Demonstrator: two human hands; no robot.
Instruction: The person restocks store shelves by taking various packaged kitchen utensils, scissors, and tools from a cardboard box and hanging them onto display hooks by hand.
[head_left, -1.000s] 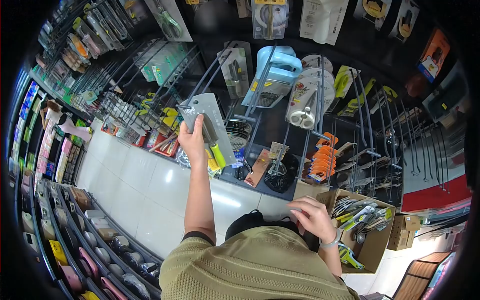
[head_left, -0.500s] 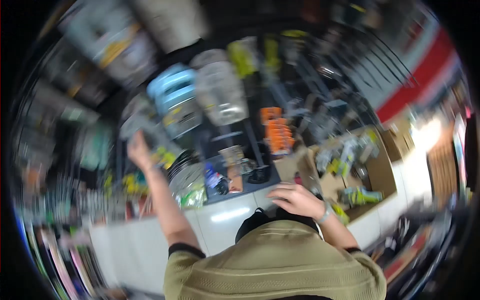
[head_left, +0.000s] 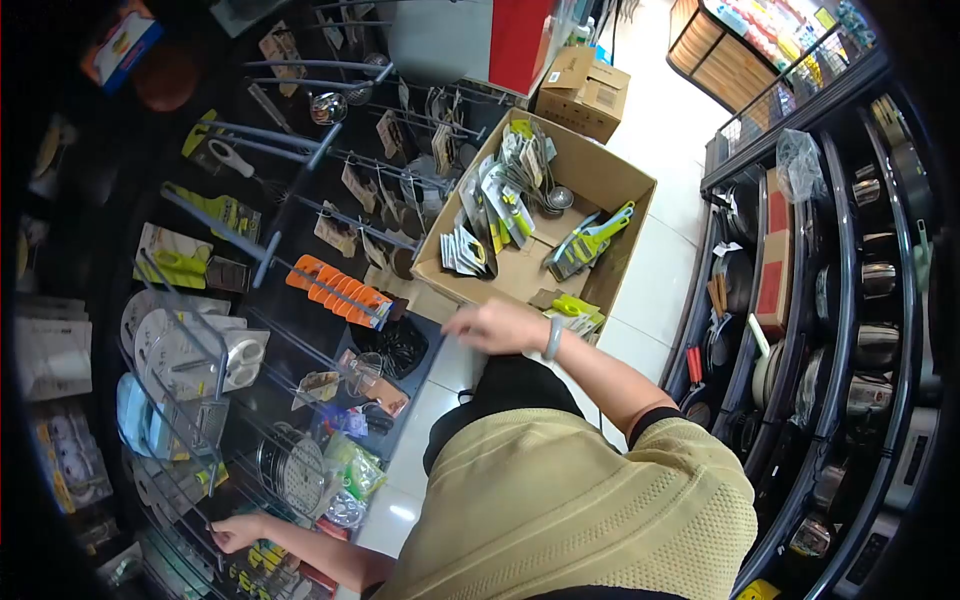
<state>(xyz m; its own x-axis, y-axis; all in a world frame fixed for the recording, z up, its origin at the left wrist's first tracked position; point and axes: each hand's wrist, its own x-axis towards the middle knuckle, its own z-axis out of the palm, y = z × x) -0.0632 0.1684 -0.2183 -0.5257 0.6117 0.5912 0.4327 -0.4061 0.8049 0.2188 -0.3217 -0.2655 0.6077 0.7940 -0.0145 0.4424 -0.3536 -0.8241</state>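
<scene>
My left hand is low at the left, fingertips pinched together beside the metal display hooks. What sits between those fingers is too small to make out. Packs with yellow parts hang just below it, and round metal strainers are above and to the right. Empty and loosely spread, my right hand hovers by the near corner of a cardboard box. Inside the box lie packaged kitchen tools, a ladle and green-handled tools.
Orange packs hang in a row on a hook. Long hooks jut out from the dark rack. Shelves of pans line the right side. A smaller carton stands behind the open box on the tiled floor.
My view has swung to the right, bringing the box and pan shelves into clearer sight. My left hand is now lower on the rack; my right hand is still near the box.
</scene>
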